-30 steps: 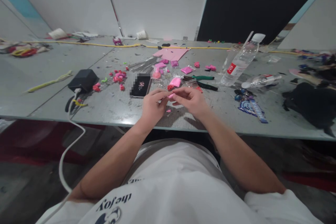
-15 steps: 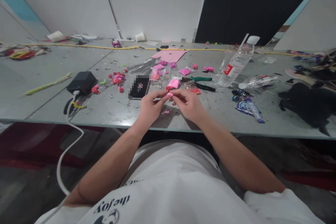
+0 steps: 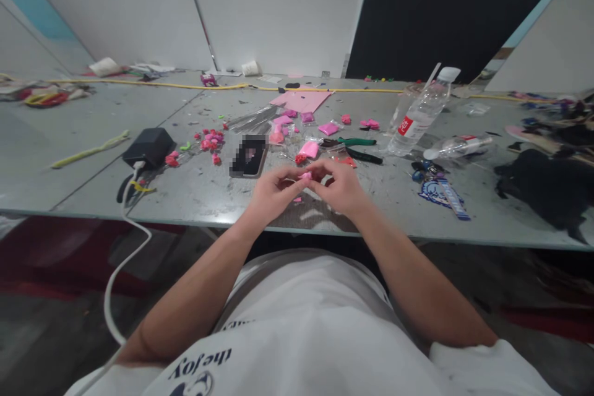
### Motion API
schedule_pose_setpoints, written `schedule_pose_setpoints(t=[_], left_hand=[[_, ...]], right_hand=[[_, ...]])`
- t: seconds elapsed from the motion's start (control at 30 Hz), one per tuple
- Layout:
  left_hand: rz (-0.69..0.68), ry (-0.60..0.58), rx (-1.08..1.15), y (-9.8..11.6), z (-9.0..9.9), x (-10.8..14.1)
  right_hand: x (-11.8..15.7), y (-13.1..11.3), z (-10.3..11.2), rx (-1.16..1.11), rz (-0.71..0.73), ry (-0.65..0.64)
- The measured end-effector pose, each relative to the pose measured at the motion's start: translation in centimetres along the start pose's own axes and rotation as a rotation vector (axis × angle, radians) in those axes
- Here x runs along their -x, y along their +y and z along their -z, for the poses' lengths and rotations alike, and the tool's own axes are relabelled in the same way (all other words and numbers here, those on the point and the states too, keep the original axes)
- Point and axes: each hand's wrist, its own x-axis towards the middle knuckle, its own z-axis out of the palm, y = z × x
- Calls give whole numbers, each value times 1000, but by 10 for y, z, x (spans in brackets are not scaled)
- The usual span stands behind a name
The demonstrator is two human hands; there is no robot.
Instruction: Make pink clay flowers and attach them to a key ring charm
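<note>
Left hand (image 3: 273, 192) and right hand (image 3: 341, 185) are meeting fingertip to fingertip just above the near edge of the grey table (image 3: 195, 192), both pinching the same small pink piece (image 3: 305, 176) between them. So both are clamped on it, with the piece sitting at the junction of the thumbs and forefingers.

Largest first: the table is running wide, with its near edge directly under the wrists. Open room is lying left of the hands, between them and the black box (image 3: 148, 146) with its white cable (image 3: 121, 260) dropping over the edge. To the right there's a clear strip up to the blue lanyard (image 3: 443, 192).

Containers: a clear water bottle (image 3: 420, 112) is lying tilted, cap toward the far right, looking nearly empty; a second clear bottle (image 3: 457, 145) is lying flat just beyond it, contents can't tell. Small clear bags with pink material (image 3: 309, 149) are sitting just behind the hands. A pink sheet (image 3: 301, 100) is lying farther back.

Smaller: phone (image 3: 249, 156) lying flat left of the bags, green-handled pliers (image 3: 357, 141) right of them, red-pink bits (image 3: 211, 139) scattered near the box.

Versus half a second back: the hands are sitting slightly lower and nearer the table edge, still on the same piece; everything else on the table is staying put.
</note>
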Motion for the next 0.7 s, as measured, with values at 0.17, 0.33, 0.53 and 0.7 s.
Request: schedule_pose_setpoints(t=[0.17, 0.33, 0.53, 0.7], left_hand=[[83, 66, 113, -2, 0, -1], [69, 105, 116, -7, 1, -2], [131, -8, 235, -5, -2, 0], [209, -2, 292, -4, -2, 0]], right_hand=[[2, 1, -3, 86, 176, -30], [1, 2, -5, 105, 147, 46], [0, 10, -5, 250, 185, 109], [2, 12, -5, 283, 288, 114]])
